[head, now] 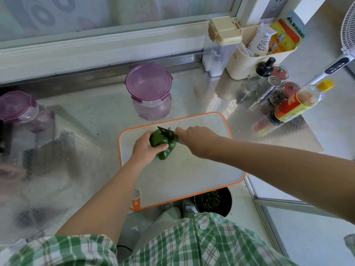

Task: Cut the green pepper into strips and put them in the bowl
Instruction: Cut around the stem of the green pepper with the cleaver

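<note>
The left hand (146, 148) grips the green pepper (165, 153), fingers curled over its far side and the thumb pressed across its near face, holding it down on the far left part of the orange-rimmed cutting board (192, 175). The pepper looks whole and no cut strips show. Just right of that grip, the right hand (197, 138) is clenched around the handle of a knife (167, 133). Its dark blade slants across the top of the pepper, touching it close beside the left hand's fingers. Nothing lies on the board between the two hands except the blade itself. Beyond the grip, past the board's far edge, stands a clear container with a purple lid (148, 83). A second purple-lidded container (17, 106) sits well off to the left. To the right of the knife hand, off the board, a sauce bottle with a yellow cap (295, 104) stands among a metal shaker (269, 87) and small jars. Behind them are a cream caddy (247, 64) stuffed with packets and a clear canister with a cream lid (224, 31). A white fan (347, 29) stands at the far right. On the near side of the grip, a dark round vessel (213, 202) with green flecks is partly hidden under the board's near edge. Whether it is the bowl cannot be told.
</note>
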